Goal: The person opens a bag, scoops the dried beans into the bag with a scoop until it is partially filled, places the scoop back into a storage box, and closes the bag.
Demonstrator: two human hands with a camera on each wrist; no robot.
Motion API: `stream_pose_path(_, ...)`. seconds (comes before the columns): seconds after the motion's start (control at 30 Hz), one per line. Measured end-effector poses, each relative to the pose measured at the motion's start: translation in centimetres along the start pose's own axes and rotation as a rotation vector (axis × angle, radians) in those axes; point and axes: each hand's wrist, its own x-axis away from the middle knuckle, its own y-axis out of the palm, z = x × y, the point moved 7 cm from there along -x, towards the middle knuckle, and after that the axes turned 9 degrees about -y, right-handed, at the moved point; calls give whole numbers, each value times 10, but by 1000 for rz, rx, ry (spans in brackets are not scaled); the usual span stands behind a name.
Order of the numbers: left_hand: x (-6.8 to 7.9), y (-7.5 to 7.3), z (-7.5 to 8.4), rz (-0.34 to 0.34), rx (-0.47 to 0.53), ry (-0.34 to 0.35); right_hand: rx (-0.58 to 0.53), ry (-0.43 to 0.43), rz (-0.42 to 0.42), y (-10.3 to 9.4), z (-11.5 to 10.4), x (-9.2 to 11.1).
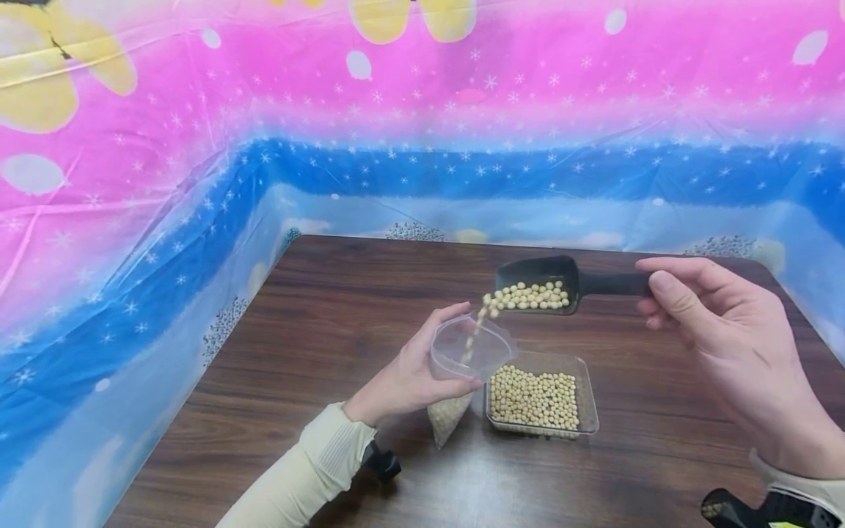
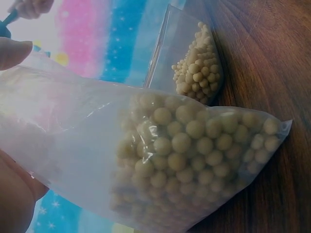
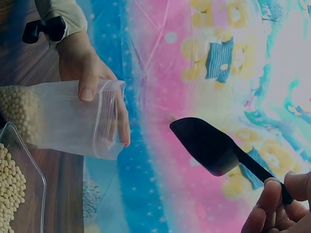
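My left hand (image 1: pixel 409 374) grips a clear zip-lock bag (image 3: pixel 68 114) near its open mouth, thumb on one side and fingers on the other. Round pale soybeans (image 2: pixel 189 141) fill the bag's lower part. In the head view my right hand (image 1: pixel 733 330) pinches the handle end of a black scoop (image 1: pixel 574 282), held above and to the right of the bag. Soybeans lie in the scoop, and a stream of them falls from its tip into the bag's mouth. Below the scoop stands a clear plastic container (image 1: pixel 592 400) holding more soybeans.
The dark wooden table (image 1: pixel 317 315) carries the container just right of the bag. Behind and to the left, a pink and blue patterned cloth (image 1: pixel 422 110) hangs around the table's edges. Dark straps with small devices (image 1: pixel 383 462) sit at both wrists.
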Motion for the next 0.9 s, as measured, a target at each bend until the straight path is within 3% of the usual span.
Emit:
stream_pose_path(0.33, 0, 0, 1, 0, 8, -8, 192, -91, 13, 6, -23, 0)
stream_pose_path(0.67, 0, -1, 1, 3, 11, -6, 622, -309, -56, 24, -36, 14)
stream_pose_path(0.8, 1, 0, 2, -8, 23, -1, 729, -300, 15, 13, -32, 23)
stream_pose_path(0.9, 0, 0, 2, -13, 28, 1, 817, -248, 8, 2, -20, 29)
